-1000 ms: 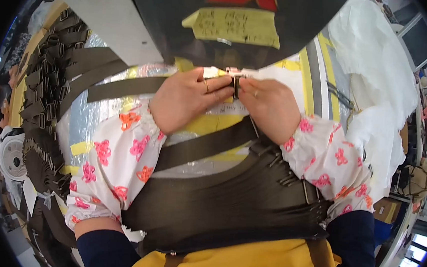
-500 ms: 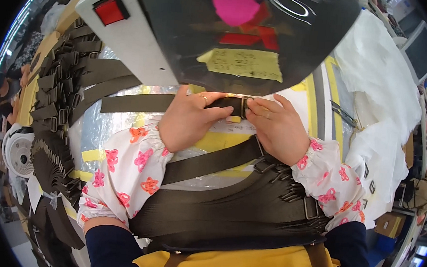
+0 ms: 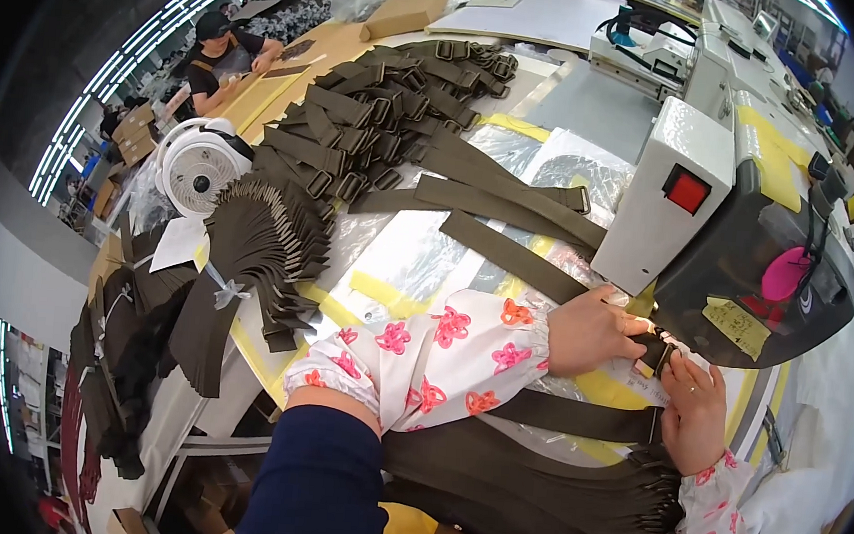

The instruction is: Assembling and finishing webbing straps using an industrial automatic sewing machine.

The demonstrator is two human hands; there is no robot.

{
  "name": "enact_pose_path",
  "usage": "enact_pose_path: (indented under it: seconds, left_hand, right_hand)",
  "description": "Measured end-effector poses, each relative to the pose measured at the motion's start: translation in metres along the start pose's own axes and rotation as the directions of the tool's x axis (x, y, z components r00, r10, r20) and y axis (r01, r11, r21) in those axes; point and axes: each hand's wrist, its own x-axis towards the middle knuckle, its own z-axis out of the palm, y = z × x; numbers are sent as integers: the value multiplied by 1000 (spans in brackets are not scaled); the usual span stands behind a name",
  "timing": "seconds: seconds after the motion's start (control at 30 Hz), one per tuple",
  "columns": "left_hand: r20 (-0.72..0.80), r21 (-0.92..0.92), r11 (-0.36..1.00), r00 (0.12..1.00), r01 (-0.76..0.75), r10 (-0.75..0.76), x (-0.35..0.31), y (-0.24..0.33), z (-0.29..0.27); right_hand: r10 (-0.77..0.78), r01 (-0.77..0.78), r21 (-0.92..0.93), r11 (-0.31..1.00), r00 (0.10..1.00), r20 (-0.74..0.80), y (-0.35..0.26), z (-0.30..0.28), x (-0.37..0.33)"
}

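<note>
A dark olive webbing strap [image 3: 513, 258] runs from the upper left to the front of a sewing machine head [image 3: 798, 266]. My left hand [image 3: 590, 332] presses on this strap near its end, thumb and fingers closed on the webbing. Against the buckle end of the strap, my right hand [image 3: 694, 407] has its fingers bent and closed. The buckle itself is mostly covered by my fingers. Nearer me lies another strap [image 3: 581, 417] with a metal buckle, beside a thick stack of straps [image 3: 521, 475] across my lap.
A big heap of buckled straps [image 3: 389, 113] covers the table's far left. Fanned, tied straps [image 3: 258, 244] lie near a white fan [image 3: 201, 174]. The white machine housing [image 3: 669, 186] has a red switch. A co-worker [image 3: 225, 60] sits at the far left table.
My view has swung to the left, bringing the strap heap, fan and co-worker further into sight. Both hands stay at the strap's buckle end by the machine.
</note>
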Motion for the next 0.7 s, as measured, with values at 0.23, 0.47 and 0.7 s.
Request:
enact_pose_path:
  seconds: [0.23,0.47,0.7]
  left_hand:
    - [-48,146,986,994,-86,93,3,-8,0]
    - [-42,53,999,999,-7,9,11,-17,-2]
    - [-26,-39,998,999,42,-43,15,-17,-5]
  right_hand:
    - [27,-26,-31,999,1000,7,6,0,1]
    - [14,-15,30,999,999,48,21,-1,10]
    - [10,-9,46,999,1000,-16,22,3,12]
